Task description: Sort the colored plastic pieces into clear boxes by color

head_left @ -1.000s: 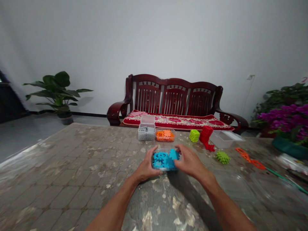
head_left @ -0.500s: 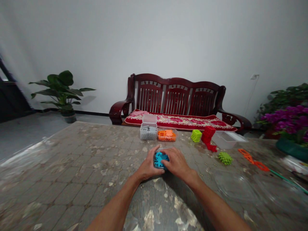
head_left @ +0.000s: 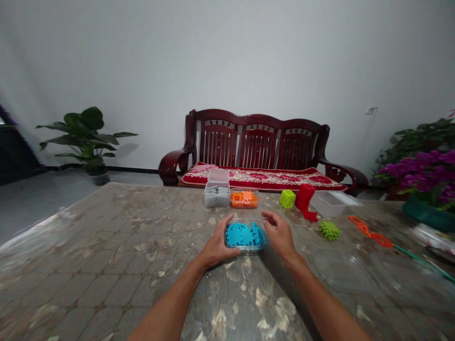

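Observation:
A clear plastic container [head_left: 246, 248] stands on the table in front of me, filled with blue interlocking toy pieces [head_left: 245, 234]. Around its left end, my left hand [head_left: 217, 244] grips it, thumb along the near side and fingers at the far side. At the right end, my right hand [head_left: 281, 237] is open, its fingers apart and somewhat blurred; I see nothing held in it. Behind the container are a clear tub of orange pieces [head_left: 245, 198] and a whitish box of grey pieces [head_left: 217, 195] with its lid raised.
To the right stand a yellow-green block shape [head_left: 287, 199], a red stacked shape [head_left: 304, 198] and an open translucent box [head_left: 329, 204]. Nearer are a green spiky piece [head_left: 330, 230], joined orange rings [head_left: 369, 232] and clear lids [head_left: 343, 270]. A wooden bench [head_left: 259, 147] stands beyond the table.
My right hand has moved off the top of the blue pieces to the container's right end, uncovering them. The left hand stays on the left end. The view has shifted slightly.

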Motion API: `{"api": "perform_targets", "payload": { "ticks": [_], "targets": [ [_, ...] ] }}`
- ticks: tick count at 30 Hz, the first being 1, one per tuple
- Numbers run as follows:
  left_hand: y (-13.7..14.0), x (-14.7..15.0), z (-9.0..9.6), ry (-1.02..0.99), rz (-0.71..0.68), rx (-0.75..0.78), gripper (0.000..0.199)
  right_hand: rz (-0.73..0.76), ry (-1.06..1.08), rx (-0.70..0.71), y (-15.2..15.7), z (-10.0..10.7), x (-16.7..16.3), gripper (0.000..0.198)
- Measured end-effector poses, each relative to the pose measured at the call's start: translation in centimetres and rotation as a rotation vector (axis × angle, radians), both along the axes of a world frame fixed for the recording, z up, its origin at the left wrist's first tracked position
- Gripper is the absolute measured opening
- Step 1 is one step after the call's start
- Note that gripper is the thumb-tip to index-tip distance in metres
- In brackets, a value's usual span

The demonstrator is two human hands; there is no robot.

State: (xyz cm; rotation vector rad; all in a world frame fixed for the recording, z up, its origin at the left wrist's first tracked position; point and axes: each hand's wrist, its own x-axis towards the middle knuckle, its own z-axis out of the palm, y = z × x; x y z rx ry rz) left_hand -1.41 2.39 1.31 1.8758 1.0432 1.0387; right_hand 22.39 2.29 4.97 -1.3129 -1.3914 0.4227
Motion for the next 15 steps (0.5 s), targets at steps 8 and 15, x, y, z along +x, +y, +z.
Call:
{"api": "perform_targets", "payload": {
  "ticks": [8,15],
  "targets": [
    [0.1,0.0,-0.1,0.021,0.032,-0.006,0.105,-0.066,0.248,-0.119,-1.4,-5.7,3.7,0.051],
    [0.6,-0.3,-0.7,0.033,0.035,0.040,0.101,0.051,0.177,-0.122,-1.8,-6.2,3.3,0.052]
  ]
}}
